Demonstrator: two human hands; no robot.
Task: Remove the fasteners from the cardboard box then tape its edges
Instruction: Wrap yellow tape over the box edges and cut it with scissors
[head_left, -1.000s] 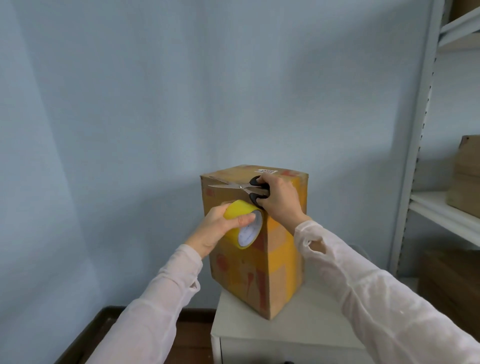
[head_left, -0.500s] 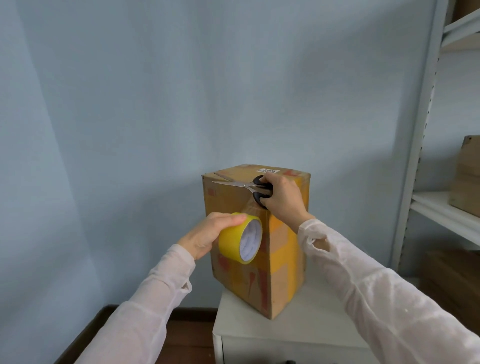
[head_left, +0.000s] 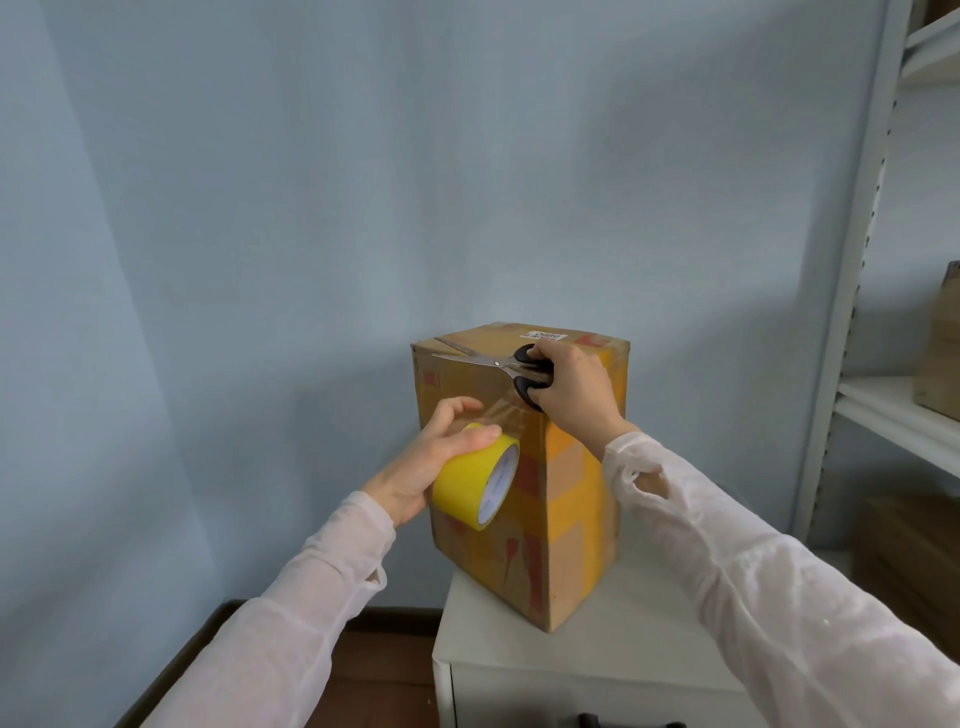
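A single wide-angle view comes from the person's head, looking forward and slightly down along both sleeved arms, which enter from the bottom edge. It faces a pale blue wall (head_left: 311, 208) head-on, with the cardboard box (head_left: 571, 519) just below centre, near enough that the left hand (head_left: 421, 467) and right hand (head_left: 576, 395) reach it. The white cabinet (head_left: 488, 644) sits at the lower edge; a shelf rack (head_left: 852, 312) bends along the right rim

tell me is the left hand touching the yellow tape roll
Touching. The head view shows the left hand holding the yellow tape roll, a digit lying across its top with no gap.
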